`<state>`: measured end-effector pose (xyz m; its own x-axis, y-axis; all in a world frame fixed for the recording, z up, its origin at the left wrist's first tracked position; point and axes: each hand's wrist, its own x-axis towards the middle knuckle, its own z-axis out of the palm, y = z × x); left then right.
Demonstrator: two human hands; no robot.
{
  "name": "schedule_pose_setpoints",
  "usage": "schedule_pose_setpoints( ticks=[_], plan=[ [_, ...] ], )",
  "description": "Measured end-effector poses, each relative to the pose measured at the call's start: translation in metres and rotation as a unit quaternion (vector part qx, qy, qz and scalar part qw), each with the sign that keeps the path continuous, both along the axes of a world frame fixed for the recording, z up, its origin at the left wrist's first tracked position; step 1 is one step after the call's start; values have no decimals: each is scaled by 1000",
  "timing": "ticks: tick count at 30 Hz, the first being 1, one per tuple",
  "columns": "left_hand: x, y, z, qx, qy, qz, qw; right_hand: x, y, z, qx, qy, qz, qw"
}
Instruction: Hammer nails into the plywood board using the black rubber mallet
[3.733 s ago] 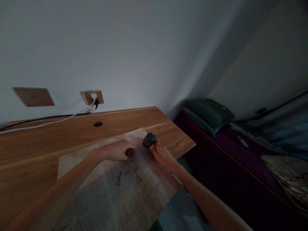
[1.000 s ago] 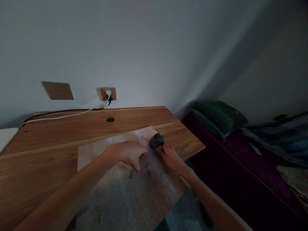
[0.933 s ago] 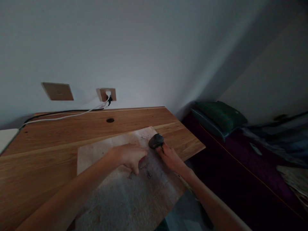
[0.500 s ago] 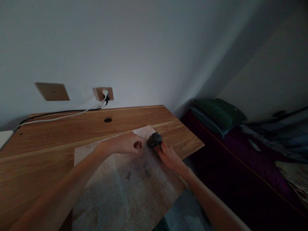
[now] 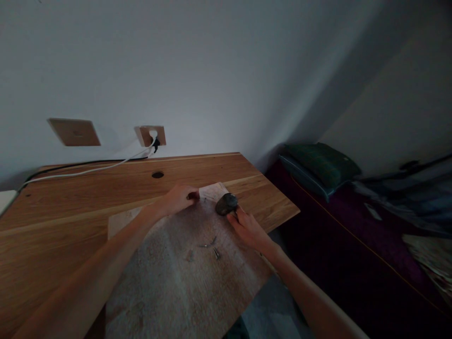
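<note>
risk: my guess is the stone [image 5: 226, 204] comes down on my left fingertips, which sit near it. A rounded stone could also slip in my grip.
right hand [image 5: 247, 228]: grasping the stone's near side. The stone rests at the worn board's [image 5: 169, 282] far corner, 11 o'clock off my palm.
left hand [image 5: 178, 197]: pinched shut at 9 o'clock of the stone, contents too small to tell.
loose nails [image 5: 212, 245]: 7 o'clock of the stone, apart from both hands.

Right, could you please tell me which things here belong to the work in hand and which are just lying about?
In hand: left hand, right hand, dark lump, small metal bits, worn board.
Lying about: white cable, wall socket, desk, green pillow.
</note>
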<state>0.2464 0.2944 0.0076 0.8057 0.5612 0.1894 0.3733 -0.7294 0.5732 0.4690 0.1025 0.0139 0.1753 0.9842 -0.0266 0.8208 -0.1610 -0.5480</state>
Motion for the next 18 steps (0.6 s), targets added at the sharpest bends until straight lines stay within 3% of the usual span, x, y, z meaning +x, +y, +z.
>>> schedule_pose_setpoints(
  ticks=[12, 18],
  plan=[
    [-13, -23, -15, -10, -30, 68, 997, -2, 0, 3, -5, 1, 4, 1000],
    [-11, -23, -19, -39, -38, 66, 996, -5, 3, 13, -13, -14, 19, 1000]
  ],
)
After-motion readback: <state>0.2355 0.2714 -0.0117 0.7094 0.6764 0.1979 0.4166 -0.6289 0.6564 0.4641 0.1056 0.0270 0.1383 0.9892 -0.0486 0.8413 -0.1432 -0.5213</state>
